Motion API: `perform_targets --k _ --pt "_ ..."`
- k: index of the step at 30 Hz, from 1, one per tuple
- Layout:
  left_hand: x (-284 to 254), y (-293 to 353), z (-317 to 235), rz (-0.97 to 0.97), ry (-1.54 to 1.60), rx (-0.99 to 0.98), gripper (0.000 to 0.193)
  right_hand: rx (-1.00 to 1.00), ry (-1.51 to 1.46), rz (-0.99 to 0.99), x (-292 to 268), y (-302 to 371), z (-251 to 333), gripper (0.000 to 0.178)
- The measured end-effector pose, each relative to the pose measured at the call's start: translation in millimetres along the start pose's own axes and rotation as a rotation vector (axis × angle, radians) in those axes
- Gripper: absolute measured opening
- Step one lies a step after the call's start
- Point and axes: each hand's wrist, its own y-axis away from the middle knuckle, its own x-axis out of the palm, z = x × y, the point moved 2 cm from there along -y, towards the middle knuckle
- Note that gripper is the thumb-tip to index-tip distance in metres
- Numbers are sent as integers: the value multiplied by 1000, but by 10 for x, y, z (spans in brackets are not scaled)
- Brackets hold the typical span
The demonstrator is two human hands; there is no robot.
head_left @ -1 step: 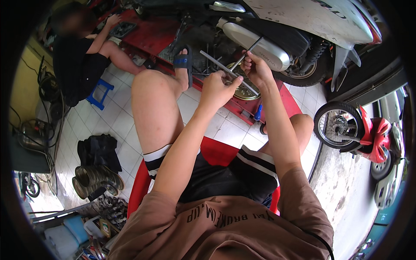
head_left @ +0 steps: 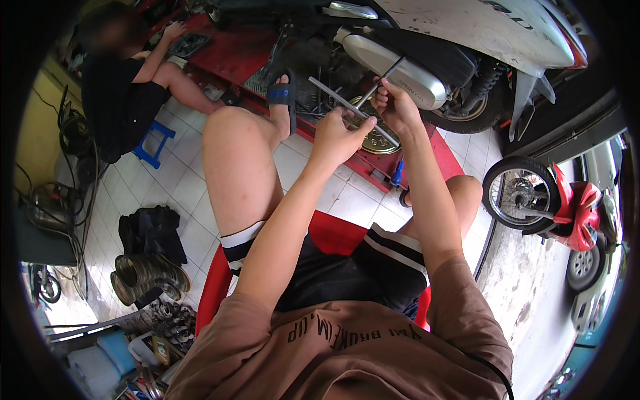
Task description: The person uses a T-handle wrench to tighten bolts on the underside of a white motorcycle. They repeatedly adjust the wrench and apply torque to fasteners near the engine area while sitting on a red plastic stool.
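Both my hands are on a silver T-handle wrench, held in front of the scooter's silver side cover. My left hand is closed around the long crossbar, thumb lying along it. On the thinner shaft, my right hand pinches with bent fingers. The shaft's tip points up toward the cover, and I cannot tell whether it touches. Partly behind the bar and my hands is a round gold-coloured dish; its contents are hard to make out.
The scooter stands over a red platform. A blue-handled tool is at its edge. At upper left, another person sits by a blue stool. Boots stand on the left; a red motorbike is at right.
My left hand's fingers and thumb have shifted slightly on the crossbar. At the far right, a white vehicle behind the red motorbike has moved a little. My right hand stays in place.
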Motion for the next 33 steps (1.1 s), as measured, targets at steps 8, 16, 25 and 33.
perform_targets --k 8,16,25,33 --pt "208 -132 44 -215 109 430 59 9 -4 -23 40 17 13 17" --pt "285 91 35 -118 -105 378 48 128 194 -80 -56 3 64 17" --pt "596 69 682 984 -919 152 44 378 980 -14 -101 532 185 35" --pt "956 -988 1601 739 -1037 -90 41 108 1211 -36 -351 630 387 45"
